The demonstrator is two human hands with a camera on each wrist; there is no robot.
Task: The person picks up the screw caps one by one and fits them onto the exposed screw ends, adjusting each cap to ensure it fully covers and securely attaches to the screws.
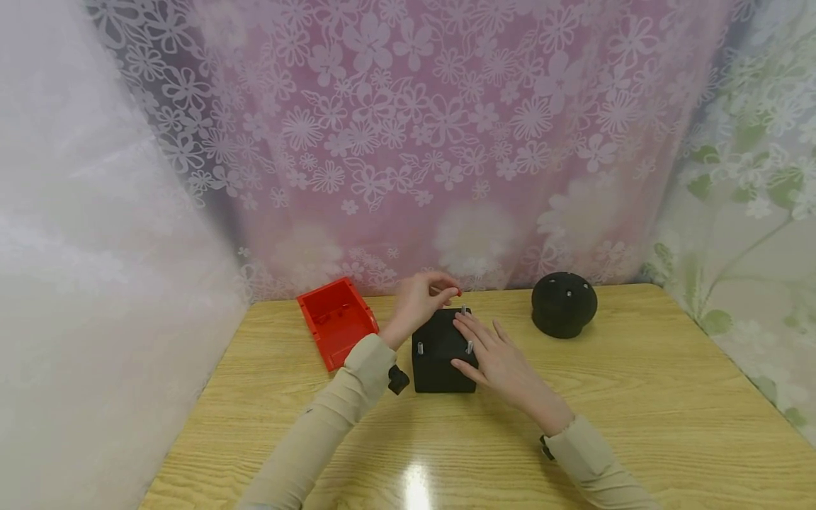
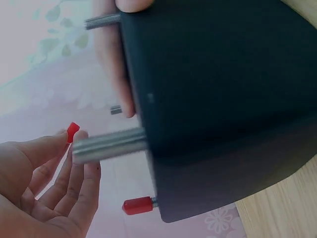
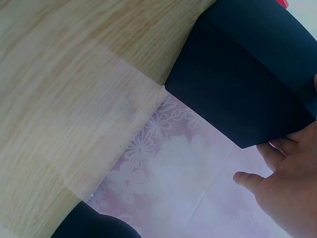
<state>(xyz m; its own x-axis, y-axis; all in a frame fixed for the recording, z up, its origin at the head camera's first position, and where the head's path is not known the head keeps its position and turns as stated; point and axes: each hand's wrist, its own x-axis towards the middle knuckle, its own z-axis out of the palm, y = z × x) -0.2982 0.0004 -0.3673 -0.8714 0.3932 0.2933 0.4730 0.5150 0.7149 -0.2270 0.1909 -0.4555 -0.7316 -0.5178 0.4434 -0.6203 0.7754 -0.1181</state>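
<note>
My left hand [image 1: 419, 303] is above the far edge of a black block [image 1: 444, 372], pinching a small red cap [image 2: 73, 132] between thumb and finger. Metal pins [image 2: 111, 145] stick out of the block's upper face. Another red cap [image 2: 138, 205] sits on one of those pins in the left wrist view. The pinched cap is close to the bare pins, apart from them. My right hand [image 1: 506, 372] rests on the right part of the block with its fingers fairly straight, near two pins. Part of that hand is cut off in the right wrist view.
A red open bin [image 1: 341, 333] lies to the left on the wooden table [image 1: 637, 404], with small red pieces inside. At the back right stands a rounded black object [image 1: 564, 306] with small metal studs. Flowered curtains [image 1: 408, 127] hang behind the table and at its sides.
</note>
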